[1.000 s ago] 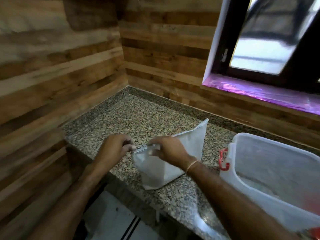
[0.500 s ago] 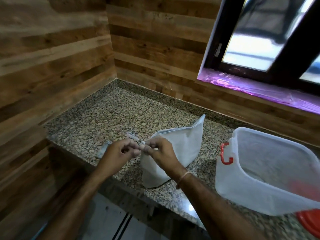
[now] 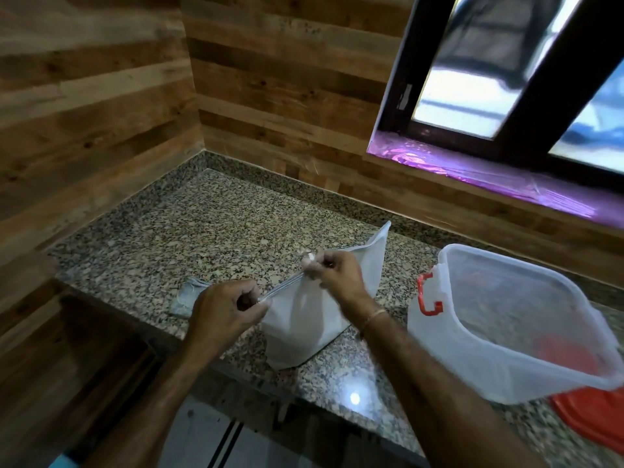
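Note:
A white zip-top pouch (image 3: 304,329) stands upright on the granite counter (image 3: 209,231). My left hand (image 3: 223,309) pinches the near end of its top seal strip. My right hand (image 3: 337,275) pinches the same strip farther along, near its middle, with a small shiny bit showing at the fingertips. The strip is stretched taut between the two hands. The pouch's far corner (image 3: 381,238) sticks up beyond my right hand.
A large translucent plastic tub (image 3: 506,332) with a red clasp (image 3: 427,295) stands right of the pouch, its red lid (image 3: 594,417) beneath its near corner. A crumpled bluish scrap (image 3: 185,298) lies left of my left hand. Wood-panelled walls enclose the corner; a window is at the upper right.
My hands, close together at the pouch's near end before, have drawn apart; the right hand has slid along the seal toward the far corner. The bluish scrap now lies on the counter.

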The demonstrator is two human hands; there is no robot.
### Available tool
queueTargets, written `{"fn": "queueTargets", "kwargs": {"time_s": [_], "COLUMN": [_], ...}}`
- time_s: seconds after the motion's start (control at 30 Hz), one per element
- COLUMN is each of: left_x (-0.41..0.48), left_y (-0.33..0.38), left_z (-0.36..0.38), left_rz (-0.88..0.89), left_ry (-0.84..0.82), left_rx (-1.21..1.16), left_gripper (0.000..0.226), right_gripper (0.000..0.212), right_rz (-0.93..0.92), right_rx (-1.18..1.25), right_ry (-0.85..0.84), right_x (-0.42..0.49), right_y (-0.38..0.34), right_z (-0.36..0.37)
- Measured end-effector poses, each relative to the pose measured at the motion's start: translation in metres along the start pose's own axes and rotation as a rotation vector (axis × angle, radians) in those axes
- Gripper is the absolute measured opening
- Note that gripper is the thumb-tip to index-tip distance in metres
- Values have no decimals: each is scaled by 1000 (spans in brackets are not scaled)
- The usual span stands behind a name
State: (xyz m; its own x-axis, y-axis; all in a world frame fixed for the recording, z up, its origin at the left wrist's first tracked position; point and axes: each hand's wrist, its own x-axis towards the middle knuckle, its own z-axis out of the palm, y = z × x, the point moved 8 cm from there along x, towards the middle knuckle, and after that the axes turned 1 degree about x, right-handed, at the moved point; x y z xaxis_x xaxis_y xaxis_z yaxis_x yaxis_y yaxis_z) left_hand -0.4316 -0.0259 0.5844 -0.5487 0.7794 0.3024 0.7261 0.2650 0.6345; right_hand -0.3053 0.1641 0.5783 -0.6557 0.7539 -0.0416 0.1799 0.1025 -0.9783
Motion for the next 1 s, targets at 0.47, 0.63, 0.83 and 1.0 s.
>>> {"fn": "queueTargets", "kwargs": {"time_s": [0.47, 0.63, 0.83, 1.0], "left_x": [97, 104, 95, 82], "left_y": [84, 63, 37, 23], "left_z": [89, 75, 55, 30], "left_rz": [144, 218, 243, 18], "left_ry": [-367, -279, -129, -106], "left_rx": [652, 633, 646, 540], "left_gripper": [38, 38, 37, 22], "right_gripper": [30, 28, 32, 16], "right_rz": [-49, -74, 134, 212], "right_rx": [-298, -316, -106, 32], "right_ry": [143, 251, 377, 219], "right_x": [53, 80, 131, 145], "right_y": [8, -1, 22, 40], "right_z": [-83, -119, -166, -131]}}
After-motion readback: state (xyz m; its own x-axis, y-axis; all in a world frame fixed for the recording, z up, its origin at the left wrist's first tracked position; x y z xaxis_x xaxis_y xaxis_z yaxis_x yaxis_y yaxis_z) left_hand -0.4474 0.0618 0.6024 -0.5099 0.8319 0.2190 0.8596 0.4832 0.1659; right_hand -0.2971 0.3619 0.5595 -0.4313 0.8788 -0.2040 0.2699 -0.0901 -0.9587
